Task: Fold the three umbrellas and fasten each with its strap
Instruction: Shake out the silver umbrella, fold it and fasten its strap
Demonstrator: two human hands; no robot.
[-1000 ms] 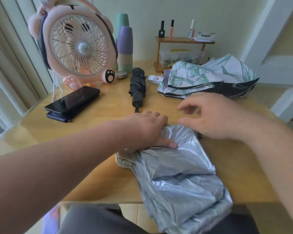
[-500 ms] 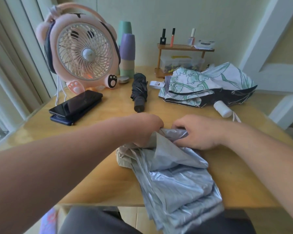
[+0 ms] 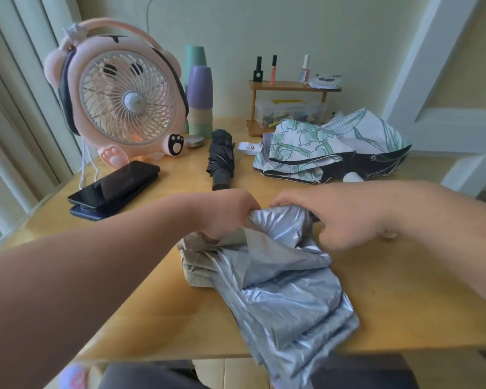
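A silver umbrella [image 3: 286, 287] lies loosely bunched on the wooden table [image 3: 404, 304], its lower end hanging over the front edge. My left hand [image 3: 225, 214] grips the fabric at its far end. My right hand [image 3: 345, 217] lies curled over the same end from the right, fingers on the fabric. A black umbrella [image 3: 220, 158] lies rolled up behind my hands. At the back right, a white umbrella with a green flower print [image 3: 328, 147] sits in a loose heap, its white strap [image 3: 247, 148] sticking out to the left.
A pink fan [image 3: 124, 105] stands at the back left, two stacked phones [image 3: 115, 189] in front of it. Stacked cups [image 3: 199, 99] and a small wooden shelf [image 3: 292, 88] with bottles line the wall. A white door frame [image 3: 432, 80] rises at the right.
Both hands have closed in on the far end of the silver umbrella and gathered its fabric. The flat top fold is now bunched between them.
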